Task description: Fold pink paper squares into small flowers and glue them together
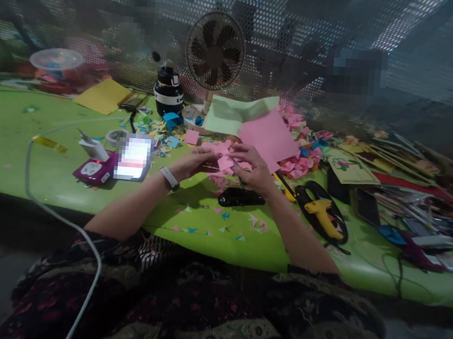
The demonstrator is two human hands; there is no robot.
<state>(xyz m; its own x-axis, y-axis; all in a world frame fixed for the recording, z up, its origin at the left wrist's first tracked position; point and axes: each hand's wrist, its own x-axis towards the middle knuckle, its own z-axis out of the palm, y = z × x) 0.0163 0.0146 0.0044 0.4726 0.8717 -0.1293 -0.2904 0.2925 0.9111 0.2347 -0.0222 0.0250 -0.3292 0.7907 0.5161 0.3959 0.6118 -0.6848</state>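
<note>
Between my two hands is a piece of pink paper (pixel 226 162), held just above the table. My left hand (pixel 197 162), with a pale watch strap at the wrist, pinches its left side. On the other side, the fingers of my right hand (pixel 253 167) close on the same piece. More pink paper pieces (pixel 218 179) lie under the hands. A glossy black stapler-like object (pixel 240 197) rests just in front of them. Larger sheets, one pink (pixel 270 139) and one pale green (pixel 225 115), lie behind.
A fan (pixel 215 51) and a black bottle (pixel 168 93) stand at the back. On the left are a purple power socket (pixel 93 169), a lit phone (pixel 134 157) and a white cable (pixel 56 213). A yellow glue gun (pixel 325 217) lies right. Paper scraps (pixel 192 230) litter the green table (pixel 13 137).
</note>
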